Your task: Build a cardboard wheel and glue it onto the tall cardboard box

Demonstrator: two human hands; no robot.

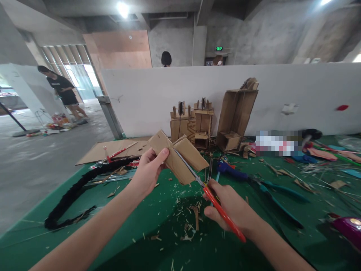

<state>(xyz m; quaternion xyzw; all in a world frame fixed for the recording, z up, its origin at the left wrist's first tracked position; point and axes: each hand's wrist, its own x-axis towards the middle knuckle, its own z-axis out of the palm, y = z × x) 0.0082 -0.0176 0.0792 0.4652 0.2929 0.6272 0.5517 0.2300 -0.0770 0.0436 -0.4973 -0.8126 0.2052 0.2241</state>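
Note:
Between thumb and fingers, my left hand (150, 167) pinches a folded piece of cardboard (180, 167) held up above the table. My right hand (227, 203) grips red-handled scissors (222, 214). Their blades point up and to the left, one lying across the cardboard where a slit parts it into flaps. Behind the cardboard stand cardboard models with small wheels (182, 108) on top. A taller open cardboard box (237, 113) leans against the white partition. Below my hands, pale shavings and a torn cardboard scrap (196, 217) lie on the green tabletop.
A black fuzzy strip (73, 194) curves along the left, near a flat cardboard sheet (96, 152). To the right lie teal-handled pliers (279, 195), a purple object (348, 229) and scattered sticks. The white partition (141, 98) closes off the back. A person (63, 88) stands at far left.

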